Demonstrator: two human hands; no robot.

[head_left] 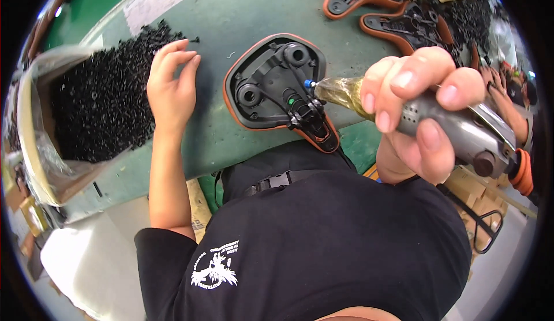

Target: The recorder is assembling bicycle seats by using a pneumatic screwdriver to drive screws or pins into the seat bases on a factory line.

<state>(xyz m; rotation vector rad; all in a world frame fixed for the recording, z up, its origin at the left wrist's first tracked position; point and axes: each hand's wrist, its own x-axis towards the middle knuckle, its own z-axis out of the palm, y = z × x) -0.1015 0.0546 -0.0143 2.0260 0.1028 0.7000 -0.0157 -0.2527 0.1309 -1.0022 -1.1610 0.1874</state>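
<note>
At twelve o'clock on our green table (213, 24), a bike seat (274, 84) lies upside down, its thin nose poking past the edge toward five o'clock. At three o'clock from it, our right hand (424, 93) wraps its fingers around a silver power screwdriver (461, 133), with the blue tip (309, 84) over the seat's side. Our left hand (171, 87), at nine o'clock, has bent fingers close to the thumb; we can't tell if they pinch anything. Past it sits a box (27, 113) full of small black pieces (107, 102), and more seats (404, 25) lie at two o'clock
</note>
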